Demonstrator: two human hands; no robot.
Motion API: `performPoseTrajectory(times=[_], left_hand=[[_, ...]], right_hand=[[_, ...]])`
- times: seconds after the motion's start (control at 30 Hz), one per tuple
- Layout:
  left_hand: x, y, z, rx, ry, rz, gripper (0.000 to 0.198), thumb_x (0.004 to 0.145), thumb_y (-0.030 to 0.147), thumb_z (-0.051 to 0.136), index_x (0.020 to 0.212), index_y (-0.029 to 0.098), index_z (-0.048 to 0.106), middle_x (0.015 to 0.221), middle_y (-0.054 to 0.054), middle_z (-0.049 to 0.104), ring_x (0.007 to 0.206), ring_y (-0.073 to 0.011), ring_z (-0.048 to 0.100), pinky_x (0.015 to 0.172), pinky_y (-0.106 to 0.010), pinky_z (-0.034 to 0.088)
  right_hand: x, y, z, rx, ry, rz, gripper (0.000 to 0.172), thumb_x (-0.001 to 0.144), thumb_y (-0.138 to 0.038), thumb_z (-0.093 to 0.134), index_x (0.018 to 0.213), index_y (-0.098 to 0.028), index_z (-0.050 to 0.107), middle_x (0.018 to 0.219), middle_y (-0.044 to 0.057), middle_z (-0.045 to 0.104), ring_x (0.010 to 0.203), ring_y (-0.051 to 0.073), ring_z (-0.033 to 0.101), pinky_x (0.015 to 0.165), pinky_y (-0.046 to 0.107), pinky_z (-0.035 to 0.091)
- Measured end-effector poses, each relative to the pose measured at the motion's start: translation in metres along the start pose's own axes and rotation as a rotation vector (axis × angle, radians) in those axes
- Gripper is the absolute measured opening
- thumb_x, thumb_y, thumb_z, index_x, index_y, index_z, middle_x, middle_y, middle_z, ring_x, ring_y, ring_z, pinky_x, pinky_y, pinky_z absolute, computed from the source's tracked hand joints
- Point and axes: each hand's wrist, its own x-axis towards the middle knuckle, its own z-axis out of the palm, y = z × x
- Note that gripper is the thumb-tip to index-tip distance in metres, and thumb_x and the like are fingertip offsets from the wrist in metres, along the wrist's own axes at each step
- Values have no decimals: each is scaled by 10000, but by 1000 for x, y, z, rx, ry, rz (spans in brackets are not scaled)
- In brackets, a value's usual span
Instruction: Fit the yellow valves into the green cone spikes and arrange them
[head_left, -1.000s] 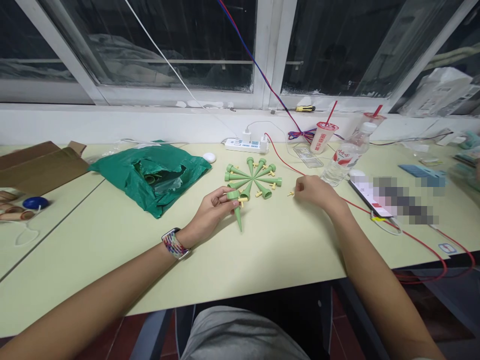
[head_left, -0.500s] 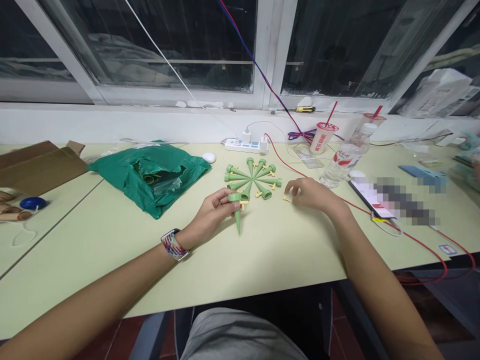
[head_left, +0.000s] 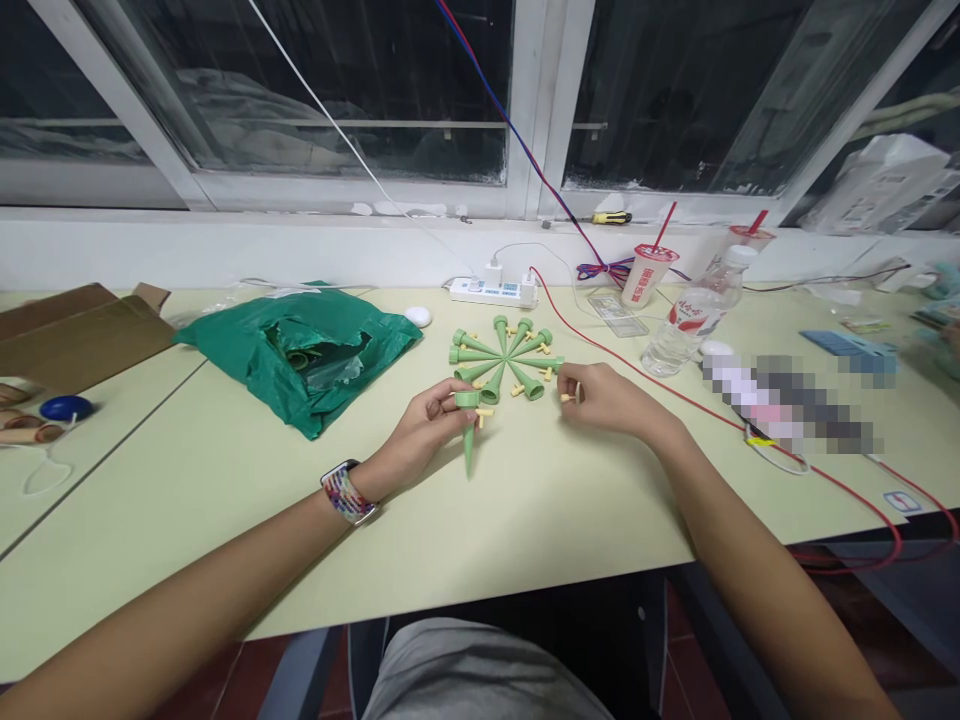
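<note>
Right hand (head_left: 611,400) reached a yellow peg (head_left: 568,397); green bag (head_left: 244,345) seemingly holds rings (head_left: 298,360).

At the right of the frame, a mosaic blur covers most of a phone (head_left: 780,400). The right hand's (head_left: 611,400) fingers hide most of a small yellow peg (head_left: 576,393). The left edge cuts off a cardboard sheet (head_left: 75,335), and inside the green plastic bag (head_left: 232,345) the contents are too dim to tell.
</note>
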Motion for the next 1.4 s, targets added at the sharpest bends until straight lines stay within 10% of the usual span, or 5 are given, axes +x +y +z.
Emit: performPoseTrajectory(times=[0.47, 0.7, 1.4], left_hand=[[-2, -4, -2, 43, 2, -12, 321, 815, 310, 863, 1047, 204, 669, 865, -26, 711, 801, -176, 685, 738, -274, 511], [-1, -7, -3, 40, 0, 2, 311, 823, 307, 860, 1060, 199, 690, 894, -27, 721, 809, -158, 673, 755, -265, 511], [-3, -1, 2, 17, -64, -60, 363, 820, 306, 882, 1062, 170, 648, 933, -58, 782, 902, -200, 745, 818, -299, 555]], right_hand=[[0, -32, 37, 879, -98, -226, 232, 954, -411, 673, 1060, -207, 637, 1099, 74, 771, 731, 164, 751, 650, 278, 583], [1, -42, 51, 804, 167, -295, 256, 884, -463, 774, 982, -227, 763, 963, 59, 714, 787, 176, 678, 607, 277, 569], [-4, -43, 65, 758, 165, -363, 181, 939, -375, 739, 959, -196, 725, 841, 23, 746, 626, 140, 709, 606, 262, 584]])
